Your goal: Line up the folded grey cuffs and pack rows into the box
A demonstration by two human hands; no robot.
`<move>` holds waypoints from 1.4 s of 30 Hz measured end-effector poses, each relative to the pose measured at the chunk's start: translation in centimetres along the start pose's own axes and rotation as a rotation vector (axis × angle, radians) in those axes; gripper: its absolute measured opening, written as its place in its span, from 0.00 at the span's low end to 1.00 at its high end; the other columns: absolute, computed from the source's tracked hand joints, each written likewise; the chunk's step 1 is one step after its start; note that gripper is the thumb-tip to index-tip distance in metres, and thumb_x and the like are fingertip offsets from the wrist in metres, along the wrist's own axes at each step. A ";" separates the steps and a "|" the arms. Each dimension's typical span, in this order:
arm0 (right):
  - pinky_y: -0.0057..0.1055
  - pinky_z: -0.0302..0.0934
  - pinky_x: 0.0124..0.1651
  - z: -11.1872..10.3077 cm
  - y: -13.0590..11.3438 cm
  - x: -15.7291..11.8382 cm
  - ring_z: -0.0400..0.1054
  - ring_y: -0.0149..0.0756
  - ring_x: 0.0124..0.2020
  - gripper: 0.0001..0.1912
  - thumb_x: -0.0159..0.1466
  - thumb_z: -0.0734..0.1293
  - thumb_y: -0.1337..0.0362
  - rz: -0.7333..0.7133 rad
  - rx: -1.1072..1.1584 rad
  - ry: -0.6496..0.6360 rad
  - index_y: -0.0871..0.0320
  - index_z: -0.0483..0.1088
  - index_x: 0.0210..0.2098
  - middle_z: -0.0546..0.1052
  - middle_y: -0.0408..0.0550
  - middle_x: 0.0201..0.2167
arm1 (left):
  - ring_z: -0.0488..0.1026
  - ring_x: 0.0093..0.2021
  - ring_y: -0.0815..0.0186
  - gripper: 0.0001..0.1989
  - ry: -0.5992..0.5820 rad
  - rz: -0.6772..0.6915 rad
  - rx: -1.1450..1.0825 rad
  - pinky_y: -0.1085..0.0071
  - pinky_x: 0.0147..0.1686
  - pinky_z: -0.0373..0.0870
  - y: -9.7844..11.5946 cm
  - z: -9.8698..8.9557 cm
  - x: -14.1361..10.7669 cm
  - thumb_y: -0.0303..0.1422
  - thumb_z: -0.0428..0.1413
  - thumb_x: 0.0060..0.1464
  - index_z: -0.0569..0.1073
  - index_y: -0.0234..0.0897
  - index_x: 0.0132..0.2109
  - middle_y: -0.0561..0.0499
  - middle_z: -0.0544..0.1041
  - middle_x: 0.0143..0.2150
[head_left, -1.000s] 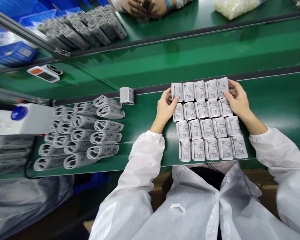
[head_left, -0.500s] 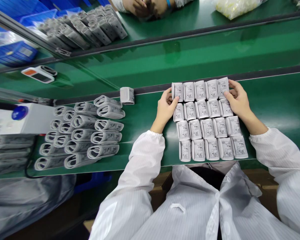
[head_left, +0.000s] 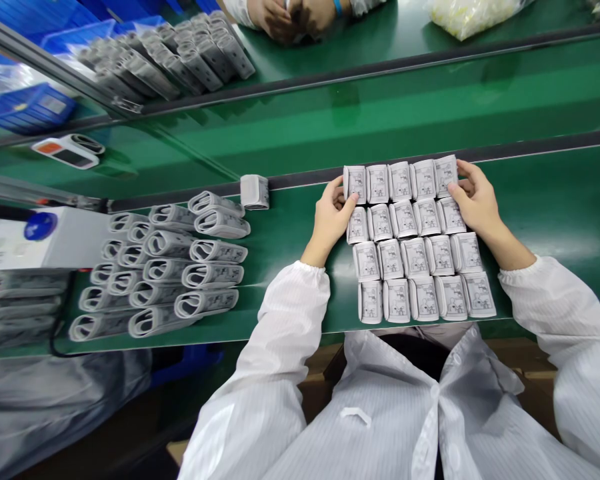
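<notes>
Several folded, pale grey cuffs (head_left: 403,219) with printed line drawings lie in close rows on the green bench in front of me. My left hand (head_left: 334,212) grips the left end of the farthest row, its thumb on the near corner of the leftmost folded cuff (head_left: 355,183). At the other end, my right hand (head_left: 475,199) holds the rightmost folded cuff (head_left: 445,175), thumb in front and fingers behind. The row is pressed between both hands. Fingers of each hand are partly hidden behind the cuffs.
Rolled cuffs (head_left: 165,260) stand in rows to the left, with a lone folded cuff (head_left: 255,192) near the dark rail. Farther left is a white box (head_left: 75,237) with a blue knob. Across the green belt (head_left: 290,133), a co-worker's hands (head_left: 300,17) are near more cuffs (head_left: 180,57).
A white-and-orange device on the belt has slid slightly left. The co-worker's hands have shifted a little. My hands and the rows of cuffs stay in place.
</notes>
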State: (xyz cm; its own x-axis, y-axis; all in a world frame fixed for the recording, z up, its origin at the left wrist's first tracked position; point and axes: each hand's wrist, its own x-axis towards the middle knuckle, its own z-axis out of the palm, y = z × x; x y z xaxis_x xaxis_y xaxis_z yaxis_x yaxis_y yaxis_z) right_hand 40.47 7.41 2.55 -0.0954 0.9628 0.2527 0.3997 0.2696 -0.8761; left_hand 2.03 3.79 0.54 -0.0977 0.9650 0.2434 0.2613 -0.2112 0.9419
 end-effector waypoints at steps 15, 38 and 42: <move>0.61 0.83 0.60 0.1 0.4 0.0 0.85 0.58 0.55 0.56 0.61 0.71 0.16 0.027 0.045 0.017 0.43 0.72 0.77 0.81 0.58 0.71 | 0.89 0.59 0.52 0.43 0.013 -0.007 0.005 0.55 0.63 0.86 0.0 0.0 0.0 0.66 0.68 0.63 0.76 0.44 0.72 0.39 0.89 0.60; 0.58 0.84 0.56 0.0 0.8 0.1 0.85 0.56 0.55 0.53 0.66 0.68 0.19 -0.022 -0.009 -0.012 0.42 0.70 0.79 0.80 0.57 0.72 | 0.89 0.60 0.50 0.41 -0.011 0.002 0.013 0.53 0.65 0.85 -0.3 -0.2 0.1 0.63 0.68 0.66 0.74 0.44 0.73 0.39 0.88 0.61; 0.58 0.84 0.57 0.0 0.9 0.1 0.85 0.56 0.55 0.52 0.66 0.69 0.20 -0.011 0.006 -0.009 0.42 0.70 0.79 0.80 0.56 0.72 | 0.89 0.60 0.51 0.41 -0.007 0.006 0.000 0.53 0.65 0.85 -0.2 -0.1 0.1 0.63 0.68 0.65 0.75 0.44 0.73 0.39 0.88 0.61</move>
State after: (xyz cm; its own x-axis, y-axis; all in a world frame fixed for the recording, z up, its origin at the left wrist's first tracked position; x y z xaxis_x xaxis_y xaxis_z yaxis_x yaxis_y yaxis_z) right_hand 40.84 7.78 1.77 -0.1079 0.9600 0.2582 0.3935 0.2798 -0.8757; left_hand 1.82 3.88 0.37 -0.0895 0.9648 0.2472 0.2618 -0.2167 0.9405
